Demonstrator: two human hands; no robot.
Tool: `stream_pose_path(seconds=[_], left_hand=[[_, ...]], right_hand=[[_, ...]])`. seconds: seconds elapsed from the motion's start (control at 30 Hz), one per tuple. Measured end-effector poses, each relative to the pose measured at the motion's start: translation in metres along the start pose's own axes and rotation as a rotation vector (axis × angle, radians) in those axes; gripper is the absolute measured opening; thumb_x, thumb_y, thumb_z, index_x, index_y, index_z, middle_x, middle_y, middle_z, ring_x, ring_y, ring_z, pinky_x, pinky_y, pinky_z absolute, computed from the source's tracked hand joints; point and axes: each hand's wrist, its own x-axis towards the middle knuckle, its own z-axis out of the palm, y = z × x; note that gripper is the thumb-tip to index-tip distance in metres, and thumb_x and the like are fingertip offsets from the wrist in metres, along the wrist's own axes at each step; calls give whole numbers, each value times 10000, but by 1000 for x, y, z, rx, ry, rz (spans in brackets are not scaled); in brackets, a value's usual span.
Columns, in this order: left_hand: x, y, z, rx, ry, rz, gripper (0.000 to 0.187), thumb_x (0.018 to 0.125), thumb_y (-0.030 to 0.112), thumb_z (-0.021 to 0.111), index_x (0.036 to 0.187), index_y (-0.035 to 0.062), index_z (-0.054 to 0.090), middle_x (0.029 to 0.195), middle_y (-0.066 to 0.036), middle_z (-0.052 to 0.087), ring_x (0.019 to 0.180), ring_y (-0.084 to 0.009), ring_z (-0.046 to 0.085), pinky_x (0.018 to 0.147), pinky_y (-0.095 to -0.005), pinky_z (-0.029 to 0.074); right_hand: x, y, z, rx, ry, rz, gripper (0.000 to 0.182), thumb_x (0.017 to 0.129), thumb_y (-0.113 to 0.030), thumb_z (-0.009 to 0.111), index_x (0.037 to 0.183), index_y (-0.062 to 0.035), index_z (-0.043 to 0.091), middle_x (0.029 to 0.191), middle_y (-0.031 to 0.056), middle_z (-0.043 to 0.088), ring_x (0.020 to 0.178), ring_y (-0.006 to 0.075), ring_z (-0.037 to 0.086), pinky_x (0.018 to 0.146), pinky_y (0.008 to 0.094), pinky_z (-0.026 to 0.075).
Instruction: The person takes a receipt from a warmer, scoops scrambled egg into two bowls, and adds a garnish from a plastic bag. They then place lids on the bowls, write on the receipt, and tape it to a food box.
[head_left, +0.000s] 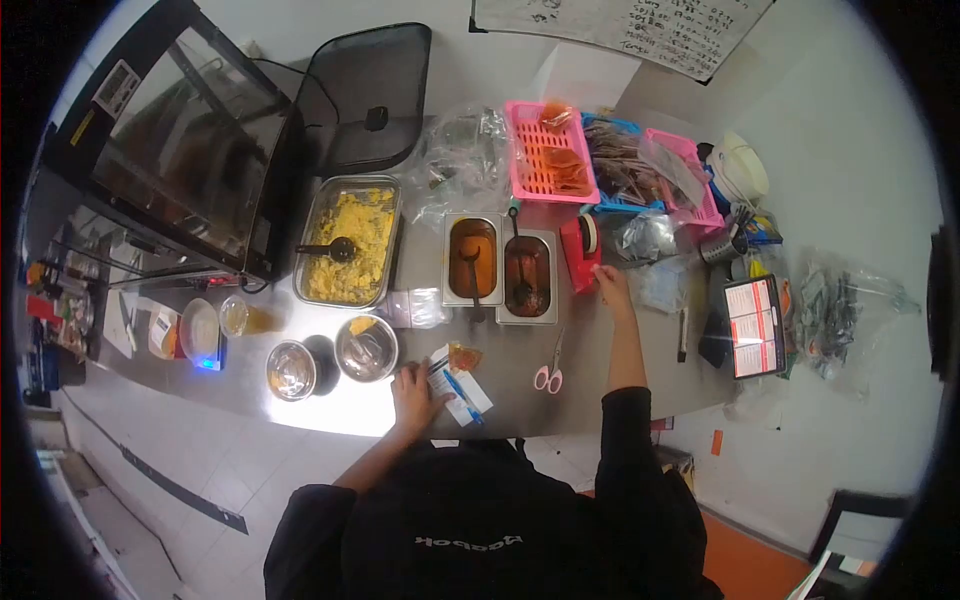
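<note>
My left hand (414,402) lies on the steel counter with its fingers spread, touching the edge of a white paper slip (448,385). A blue pen (463,396) rests across that slip, and a small clear packet with orange contents (464,357) lies at its top. My right hand (613,290) is at the near end of a red tape dispenser (577,262), fingers pinched together; what is between them is too small to see. Pink-handled scissors (548,378) lie between my hands. Left of my left hand stands a round metal bowl (366,372) with a clear plastic bag in it.
Two steel food pans (453,299) with sauces and ladles stand ahead. A tray of yellow food (345,238) is at the left, near a glass display warmer (190,130). Pink baskets (518,150) hold packets at the back. A tablet (755,325) stands at the right.
</note>
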Motion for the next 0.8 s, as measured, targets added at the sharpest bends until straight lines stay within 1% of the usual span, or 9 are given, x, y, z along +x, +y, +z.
stream_pose_path(seconds=[0.07, 0.17, 0.27, 0.37, 0.47, 0.57, 0.67, 0.73, 0.8], left_hand=[[2, 2, 4, -47, 27, -2, 751, 617, 382, 773, 1248, 105, 474, 1139, -149, 451, 1041, -333, 439, 865, -444, 367], [3, 5, 6, -83, 43, -9, 677, 609, 349, 782, 1195, 132, 522, 1133, -116, 463, 1042, -321, 440, 861, -444, 366], [2, 7, 7, -57, 32, -20, 648, 605, 333, 784, 1175, 144, 540, 1132, -91, 472, 1049, -311, 436, 860, -442, 365], [0, 6, 11, -53, 66, 9, 610, 616, 328, 775, 1155, 152, 551, 1133, -79, 481, 1054, -301, 430, 869, -454, 349], [-4, 10, 9, -60, 128, 22, 517, 646, 312, 757, 1100, 137, 584, 1115, -77, 493, 1050, -296, 432, 873, -462, 338], [-2, 11, 12, -89, 155, 4, 377, 694, 270, 724, 1017, 116, 609, 1081, -80, 509, 1036, -289, 440, 860, -459, 334], [-9, 6, 19, -93, 128, -51, 237, 741, 228, 683, 927, 100, 609, 1030, -88, 528, 998, -287, 466, 835, -441, 339], [-10, 9, 19, -76, 133, -88, 161, 769, 199, 652, 879, 96, 595, 976, -101, 543, 951, -289, 494, 811, -417, 351], [-7, 6, 23, -189, 156, -154, 156, 800, 192, 629, 884, 76, 565, 935, -118, 553, 902, -314, 516, 772, -423, 375]], right_hand=[[-14, -13, -6, 285, -118, 63, 299, 884, -325, 594, 1035, -67, 585, 798, 13, 582, 579, 87, 523, 526, 236, 476], [-53, -13, -12, 677, -145, -50, 271, 889, -300, 594, 954, -37, 600, 887, 21, 592, 789, 112, 541, 754, 262, 479], [-75, -17, -13, 720, -151, 114, 245, 886, -275, 599, 931, -34, 594, 831, 15, 567, 748, 110, 527, 736, 290, 499], [-57, 6, -11, 999, -340, 395, 207, 863, -250, 629, 874, -45, 603, 790, 13, 566, 686, 114, 537, 717, 328, 503], [-50, 17, 5, 613, -460, 580, 218, 844, -261, 651, 873, -51, 601, 759, 8, 549, 582, 106, 503, 610, 325, 512], [-62, 1, -4, 377, -142, 465, 213, 844, -259, 645, 894, -58, 593, 698, 5, 480, 532, 112, 488, 450, 290, 494], [-57, -33, -10, 129, 387, -99, 199, 845, -237, 642, 902, -54, 590, 718, 20, 542, 474, 108, 498, 364, 273, 443], [-56, -61, -12, 82, 226, -163, 222, 847, -226, 643, 948, -42, 570, 759, 43, 583, 515, 117, 542, 374, 263, 443], [-47, -64, -12, 103, 76, -174, 251, 848, -208, 644, 1005, -43, 542, 805, 64, 614, 585, 129, 583, 412, 256, 458]])
